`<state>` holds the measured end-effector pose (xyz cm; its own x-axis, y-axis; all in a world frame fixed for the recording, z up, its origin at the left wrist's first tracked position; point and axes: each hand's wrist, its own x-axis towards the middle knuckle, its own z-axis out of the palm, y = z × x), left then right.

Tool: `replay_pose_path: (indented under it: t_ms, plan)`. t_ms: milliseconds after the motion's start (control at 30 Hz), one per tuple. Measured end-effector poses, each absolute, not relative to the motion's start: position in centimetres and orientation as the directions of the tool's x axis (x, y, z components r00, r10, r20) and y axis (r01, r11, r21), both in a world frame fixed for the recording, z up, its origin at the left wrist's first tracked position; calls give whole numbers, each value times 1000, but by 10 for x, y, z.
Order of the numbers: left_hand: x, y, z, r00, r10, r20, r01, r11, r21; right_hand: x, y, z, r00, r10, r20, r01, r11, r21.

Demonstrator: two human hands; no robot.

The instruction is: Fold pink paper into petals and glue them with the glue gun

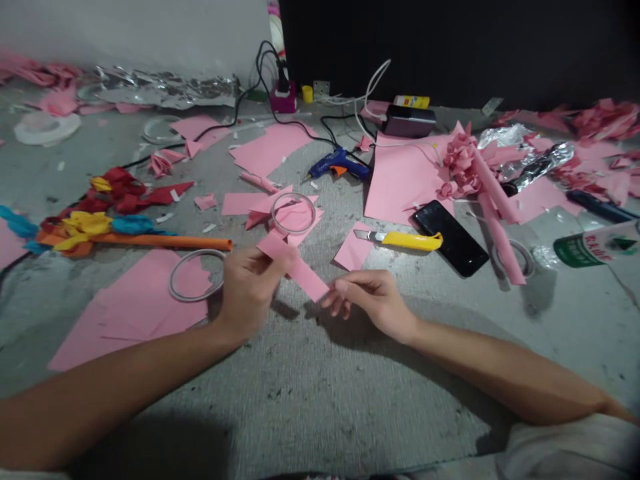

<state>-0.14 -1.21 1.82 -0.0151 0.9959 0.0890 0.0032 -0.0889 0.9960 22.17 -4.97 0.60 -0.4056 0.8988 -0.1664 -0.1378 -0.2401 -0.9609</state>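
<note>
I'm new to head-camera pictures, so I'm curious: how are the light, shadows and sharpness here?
In the head view, the light is dim; soft shadows lie beneath the right hand; the foil glints; the cup looks tilted and stretched, probably lens distortion; its print looks soft.

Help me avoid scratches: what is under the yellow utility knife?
The yellow utility knife has its blade over a pink paper piece and its handle's end over the black phone. What its body covers is hidden.

Pink paper strip [307, 279], narrow, flat, slanting, raised above the grey surface [280, 407]
</note>
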Motion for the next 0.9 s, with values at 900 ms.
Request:
replay_pose_path:
  t_ms: [900]
  plan:
    - [4, -20, 13, 365, 931, -24, -69, 53, 996, 221, -49, 9, -434, 890, -140, -75, -190, -979]
